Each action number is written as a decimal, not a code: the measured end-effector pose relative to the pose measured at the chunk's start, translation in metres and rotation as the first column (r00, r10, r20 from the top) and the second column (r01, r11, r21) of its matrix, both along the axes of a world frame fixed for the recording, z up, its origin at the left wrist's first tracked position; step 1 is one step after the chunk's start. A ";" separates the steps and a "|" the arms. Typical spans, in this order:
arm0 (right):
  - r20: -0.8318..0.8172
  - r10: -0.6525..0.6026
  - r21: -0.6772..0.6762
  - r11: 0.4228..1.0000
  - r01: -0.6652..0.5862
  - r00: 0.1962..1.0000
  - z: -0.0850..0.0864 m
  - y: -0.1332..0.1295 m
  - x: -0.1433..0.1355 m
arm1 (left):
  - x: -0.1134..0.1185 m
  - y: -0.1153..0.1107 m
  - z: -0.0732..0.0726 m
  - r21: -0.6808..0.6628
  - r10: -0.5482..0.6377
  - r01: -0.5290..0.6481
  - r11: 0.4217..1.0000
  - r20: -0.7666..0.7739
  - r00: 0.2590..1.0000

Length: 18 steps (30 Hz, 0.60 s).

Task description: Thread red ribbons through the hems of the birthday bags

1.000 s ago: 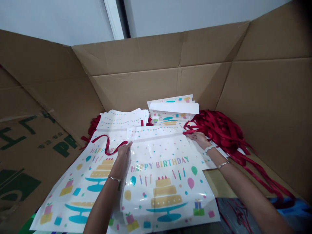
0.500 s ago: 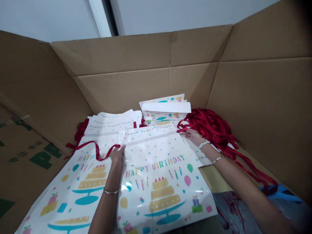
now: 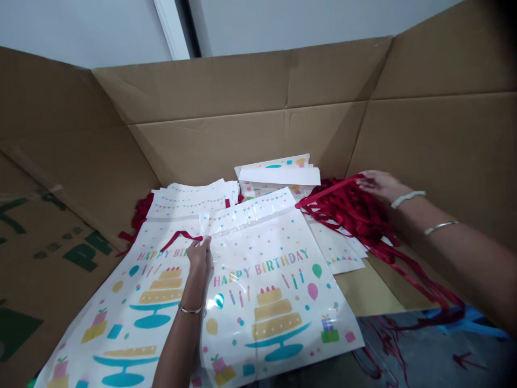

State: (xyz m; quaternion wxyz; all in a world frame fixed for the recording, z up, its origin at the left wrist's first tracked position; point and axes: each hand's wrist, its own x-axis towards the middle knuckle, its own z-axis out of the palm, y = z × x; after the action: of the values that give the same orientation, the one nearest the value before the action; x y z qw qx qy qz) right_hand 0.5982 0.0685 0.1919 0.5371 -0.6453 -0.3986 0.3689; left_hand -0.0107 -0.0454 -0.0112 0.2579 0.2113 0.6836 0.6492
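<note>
A white plastic drawstring gift bag (image 3: 278, 291) printed with a cake and "HAPPY BIRTHDAY" lies tilted in front of me. My left hand (image 3: 198, 251) is closed on its upper left edge, where a short red ribbon end (image 3: 183, 234) sticks out. My right hand (image 3: 375, 184) is raised to the right, fingers closed on a red ribbon (image 3: 331, 192). This ribbon runs taut from the bag's upper right corner. Under my left forearm more printed bags (image 3: 161, 302) lie in a stack. Below my right hand is a big heap of red ribbons (image 3: 351, 210).
Tall cardboard walls (image 3: 242, 134) enclose the work area at the back and both sides. Folded printed bags (image 3: 278, 176) lie at the back. Red ribbon (image 3: 141, 213) bunches at the left wall. Loose red ribbon pieces (image 3: 388, 345) lie at the lower right.
My right hand has moved right and up from the bag's corner, drawing the ribbon out straight. The ribbon at the left has become shorter. The bag's upper right corner has lifted.
</note>
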 end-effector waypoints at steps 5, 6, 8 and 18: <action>0.015 -0.045 0.057 0.997 0.044 0.999 0.066 0.002 0.042 | 0.003 -0.002 0.005 0.031 0.038 -0.038 0.999 -0.012 0.999; 0.061 -0.041 0.064 0.997 0.037 0.997 0.079 0.000 0.046 | 0.003 -0.003 0.006 0.039 0.042 -0.041 0.998 -0.010 0.999; 0.150 -0.047 0.072 0.997 0.036 0.988 0.106 -0.005 0.051 | 0.004 -0.005 0.009 0.073 0.042 -0.041 0.996 -0.003 0.999; 0.158 -0.149 0.116 0.984 0.132 0.976 0.171 -0.019 0.066 | 0.008 -0.011 0.017 0.052 0.029 -0.030 0.998 0.022 0.999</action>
State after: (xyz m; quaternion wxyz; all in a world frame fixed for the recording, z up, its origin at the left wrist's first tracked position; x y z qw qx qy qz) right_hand 0.6646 0.0500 0.3624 0.5601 -0.6712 -0.4141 0.2535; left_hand -0.0032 -0.0561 0.0057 0.2499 0.2011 0.6665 0.6730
